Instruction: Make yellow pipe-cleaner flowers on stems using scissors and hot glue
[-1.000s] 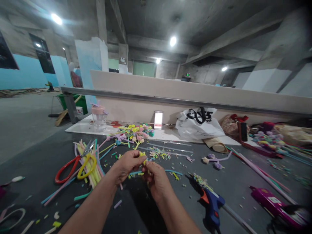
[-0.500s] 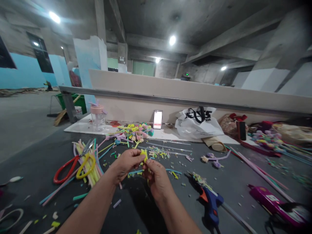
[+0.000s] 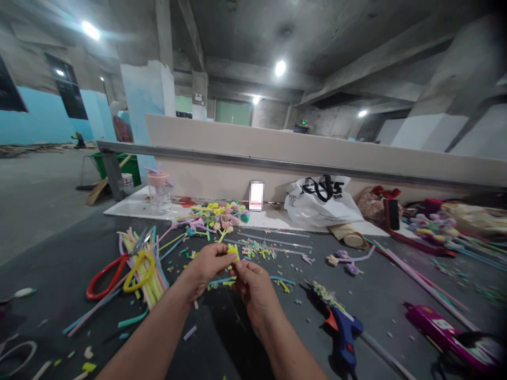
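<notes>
Between my hands, over the middle of the dark table, is a small yellow piece of pipe cleaner (image 3: 233,251) with several short upright prongs. My left hand (image 3: 212,265) pinches it from the left between thumb and fingers. From the right, my right hand (image 3: 251,279) grips its lower part, which the fingers mostly hide. Beneath and behind the hands lie a blue pipe cleaner (image 3: 282,278) and scattered clippings (image 3: 257,249). Left of my left arm, scissors (image 3: 132,261) with red and yellow handles rest on a bundle of pale pipe cleaners (image 3: 156,287).
A blue glue gun (image 3: 344,335) lies right of my right arm, with a purple tool (image 3: 443,332) further right. Finished-looking fuzzy flowers (image 3: 222,211) are heaped at the back. Behind stand a clear cup (image 3: 159,195), a lit phone (image 3: 256,195) and a white bag (image 3: 320,203).
Both hands stay nearly in place on the yellow piece. Its prongs look slightly more spread. The rest of the table is unchanged.
</notes>
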The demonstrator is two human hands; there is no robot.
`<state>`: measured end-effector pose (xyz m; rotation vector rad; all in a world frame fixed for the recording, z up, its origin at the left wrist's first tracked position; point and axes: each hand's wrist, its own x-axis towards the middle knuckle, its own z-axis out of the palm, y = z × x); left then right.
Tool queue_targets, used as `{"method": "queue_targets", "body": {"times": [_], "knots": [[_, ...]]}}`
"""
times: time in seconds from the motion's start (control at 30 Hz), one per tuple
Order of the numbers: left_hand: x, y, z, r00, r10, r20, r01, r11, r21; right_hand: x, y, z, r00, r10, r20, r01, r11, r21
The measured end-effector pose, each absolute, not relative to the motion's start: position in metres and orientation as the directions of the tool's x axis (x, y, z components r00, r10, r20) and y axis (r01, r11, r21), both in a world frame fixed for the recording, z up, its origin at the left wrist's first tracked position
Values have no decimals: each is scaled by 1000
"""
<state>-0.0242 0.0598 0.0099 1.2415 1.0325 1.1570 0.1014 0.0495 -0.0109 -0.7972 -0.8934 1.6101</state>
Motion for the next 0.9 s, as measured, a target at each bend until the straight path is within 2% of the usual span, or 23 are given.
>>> {"method": "queue_targets", "body": {"times": [0.13, 0.23, 0.4, 0.6, 0.77, 0.9], "knots": [[-23, 59, 12, 160, 987, 30, -106, -13, 994, 102, 50, -10, -213, 976, -56, -513, -160, -843], [-24, 57, 14, 229, 973, 40, -189, 4, 982, 103, 48, -5, -268, 962, -55, -543, -197, -816], [-29, 51, 18, 374, 926, 46, -330, 86, 940, 105, 43, 2, -443, 888, -119, -619, -399, -676], [-28, 49, 19, 353, 933, 75, -390, 74, 918, 106, 43, 1, -527, 840, -132, -636, -492, -594], [-26, 52, 16, 339, 937, 89, -400, 58, 915, 107, 45, -2, -495, 856, -152, -629, -473, -617], [-27, 54, 13, 356, 930, 92, -411, 68, 909, 107, 45, -1, -448, 887, -113, -581, -386, -717]]}}
